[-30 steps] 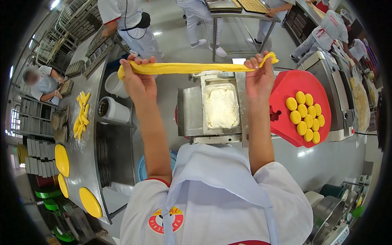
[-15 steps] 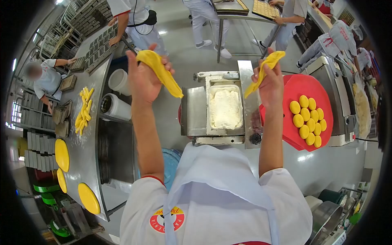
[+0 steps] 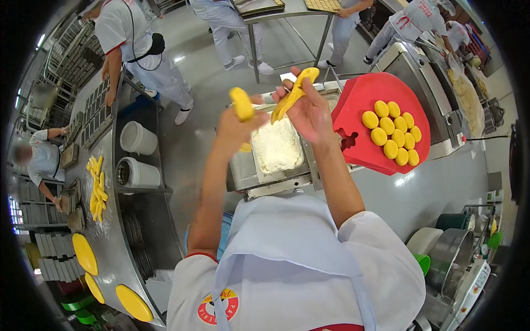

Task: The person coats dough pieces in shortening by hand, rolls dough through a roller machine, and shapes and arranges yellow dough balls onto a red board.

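My left hand (image 3: 234, 129), blurred by motion, is closed around a piece of yellow dough (image 3: 242, 103) that sticks out above and below the fist. To its right, my right hand (image 3: 311, 113) grips a twisted yellow dough strip (image 3: 296, 95) between thumb and fingers, its lower end hanging toward my left hand. Both hands are raised over a rectangular tub of white, flour-like material (image 3: 277, 148), which rests on a metal machine (image 3: 243, 171). Round yellow dough pieces (image 3: 391, 149) sit grouped on a red tray (image 3: 353, 107) to the right.
At left a steel table (image 3: 118, 265) holds dough sticks (image 3: 97, 190), flat dough sheets (image 3: 134, 302) and baking pans (image 3: 95, 107). White buckets (image 3: 138, 138) stand on its lower shelf. A co-worker (image 3: 124, 36) stands beyond, and others work around a far table (image 3: 276, 14).
My hands have come closer together, with the left moving right and lower and its dough now bunched in the fist. The whole view has swung, so surroundings appear farther left.
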Tool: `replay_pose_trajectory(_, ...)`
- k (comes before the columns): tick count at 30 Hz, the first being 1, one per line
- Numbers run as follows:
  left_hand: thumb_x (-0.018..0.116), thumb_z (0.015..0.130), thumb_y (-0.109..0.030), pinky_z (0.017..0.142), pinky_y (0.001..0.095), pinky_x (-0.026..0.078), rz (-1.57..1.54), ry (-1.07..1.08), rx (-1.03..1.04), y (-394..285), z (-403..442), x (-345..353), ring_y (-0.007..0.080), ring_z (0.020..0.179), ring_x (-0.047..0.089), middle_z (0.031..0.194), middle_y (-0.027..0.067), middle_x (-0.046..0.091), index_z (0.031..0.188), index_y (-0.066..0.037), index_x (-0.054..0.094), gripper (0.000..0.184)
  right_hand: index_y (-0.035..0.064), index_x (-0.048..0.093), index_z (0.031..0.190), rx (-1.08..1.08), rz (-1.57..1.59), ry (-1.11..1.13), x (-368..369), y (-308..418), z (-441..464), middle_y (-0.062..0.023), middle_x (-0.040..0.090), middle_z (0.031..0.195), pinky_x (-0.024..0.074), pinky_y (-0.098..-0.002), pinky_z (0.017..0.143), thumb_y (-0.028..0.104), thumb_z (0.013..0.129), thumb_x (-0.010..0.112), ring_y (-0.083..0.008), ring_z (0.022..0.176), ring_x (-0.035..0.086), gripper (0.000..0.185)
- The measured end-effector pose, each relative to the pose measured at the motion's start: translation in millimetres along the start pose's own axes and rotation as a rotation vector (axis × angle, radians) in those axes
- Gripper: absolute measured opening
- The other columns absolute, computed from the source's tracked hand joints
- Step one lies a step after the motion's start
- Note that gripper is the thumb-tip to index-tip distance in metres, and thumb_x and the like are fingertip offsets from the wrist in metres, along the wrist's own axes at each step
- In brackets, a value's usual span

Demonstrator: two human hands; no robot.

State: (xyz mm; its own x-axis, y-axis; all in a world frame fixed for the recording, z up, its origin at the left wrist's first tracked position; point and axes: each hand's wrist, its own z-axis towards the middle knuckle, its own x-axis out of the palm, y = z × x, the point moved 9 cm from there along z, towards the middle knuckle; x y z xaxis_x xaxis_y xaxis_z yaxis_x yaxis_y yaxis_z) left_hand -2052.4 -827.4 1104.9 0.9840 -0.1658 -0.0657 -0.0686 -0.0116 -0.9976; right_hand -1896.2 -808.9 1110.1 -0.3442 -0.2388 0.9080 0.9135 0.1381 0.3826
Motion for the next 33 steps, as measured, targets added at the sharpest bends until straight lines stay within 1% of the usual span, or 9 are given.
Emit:
replay_pose_trajectory(6, 0.078, 0.083, -0.024, 0.042, 0.0233, 0.041, 0.017, 0.068, -0.038, 19, 13, 48, 0.0089, 0.050, 0.057, 0.071, 0.0055, 0.066, 0.093, 0.000, 0.067, 0.028, 0.0069, 0.049, 0.134, -0.196, -0.469, -0.014, -5, 29, -13, -0.0107, 0.057, 0.125, 0.0451, -0.0438, 0.103, 0.007, 0.100, 0.054, -0.0289, 0.123, 0.056, 0.034)
replay_pose_trajectory(10, 0.073, 0.085, -0.016, 0.039, 0.0239, 0.039, -0.225, 0.016, -0.118, 27, 18, 43, 0.0115, 0.049, 0.056, 0.076, 0.0076, 0.066, 0.094, 0.001, 0.065, 0.021, 0.0042, 0.050, 0.136, -0.228, -1.631, 0.301, 25, 15, -46, -0.0099, 0.053, 0.136, 0.0426, -0.0376, 0.105, 0.018, 0.094, 0.067, -0.0277, 0.125, 0.055, 0.048)
replay_pose_trajectory(14, 0.067, 0.089, -0.016, 0.037, 0.0239, 0.037, -0.357, 0.204, -0.218, 30, 11, 61, 0.0141, 0.056, 0.062, 0.084, 0.0090, 0.067, 0.098, 0.001, 0.062, 0.020, 0.0144, 0.046, 0.144, -0.161, -1.197, -0.014, -8, 14, -63, -0.0146, 0.052, 0.136, 0.0455, -0.0377, 0.102, 0.017, 0.086, 0.074, -0.0311, 0.123, 0.054, 0.064)
replay_pose_trajectory(18, 0.068, 0.092, -0.028, 0.038, 0.0229, 0.037, -0.370, 0.469, -0.273, 22, -3, 81, 0.0141, 0.060, 0.065, 0.078, 0.0090, 0.066, 0.096, 0.002, 0.064, 0.031, 0.0045, 0.059, 0.126, -0.571, -1.764, -0.107, 14, 32, -82, -0.0139, 0.058, 0.118, 0.0499, -0.0359, 0.090, 0.015, 0.084, 0.075, -0.0278, 0.105, 0.061, 0.046)
replay_pose_trajectory(21, 0.063, 0.095, -0.035, 0.039, 0.0236, 0.035, -0.321, 0.469, -0.256, 17, 4, 90, 0.0141, 0.051, 0.055, 0.070, 0.0061, 0.059, 0.108, 0.002, 0.060, 0.038, 0.0042, 0.068, 0.104, -0.317, -1.103, -0.680, -75, 68, -105, -0.0107, 0.064, 0.096, 0.0522, -0.0347, 0.081, 0.025, 0.091, 0.070, -0.0218, 0.093, 0.064, 0.024)
replay_pose_trajectory(25, 0.045, 0.102, -0.051, 0.049, 0.0246, 0.038, -0.545, 0.372, -0.183, 22, 27, 109, 0.0153, 0.055, 0.048, 0.085, 0.0082, 0.055, 0.142, -0.002, 0.037, 0.064, 0.0045, 0.067, 0.096, -0.147, -0.558, -0.500, -161, 83, -160, -0.0111, 0.067, 0.096, 0.0554, -0.0326, 0.076, 0.033, 0.095, 0.063, -0.0185, 0.088, 0.064, 0.028)
replay_pose_trajectory(28, 0.035, 0.102, -0.059, 0.053, 0.0261, 0.039, -0.986, 0.570, -0.170, -7, 21, 151, 0.0163, 0.065, 0.048, 0.100, 0.0101, 0.052, 0.143, -0.007, 0.035, 0.066, 0.0027, 0.065, 0.093, -0.257, -0.540, -0.644, -134, 73, -186, -0.0132, 0.069, 0.105, 0.0587, -0.0308, 0.075, 0.033, 0.095, 0.062, -0.0182, 0.090, 0.065, 0.031)
replay_pose_trajectory(32, 0.035, 0.099, -0.062, 0.068, 0.0273, 0.041, -1.185, 0.575, -0.233, -30, -2, 216, 0.0171, 0.073, 0.047, 0.102, 0.0092, 0.049, 0.119, -0.004, 0.057, 0.065, 0.0058, 0.054, 0.129, -0.123, -0.254, -0.314, -112, 55, -182, -0.0147, 0.058, 0.130, 0.0602, -0.0278, 0.077, 0.031, 0.094, 0.064, -0.0227, 0.107, 0.064, 0.044)
replay_pose_trajectory(33, 0.037, 0.100, -0.057, 0.075, 0.0316, 0.044, -1.180, 0.752, -0.134, -27, -5, 236, 0.0187, 0.085, 0.052, 0.108, 0.0107, 0.058, 0.095, -0.002, 0.068, 0.063, 0.0067, 0.051, 0.132, -0.087, -0.221, -0.210, -90, 61, -182, -0.0143, 0.056, 0.131, 0.0603, -0.0276, 0.077, 0.030, 0.094, 0.064, -0.0225, 0.108, 0.064, 0.046)
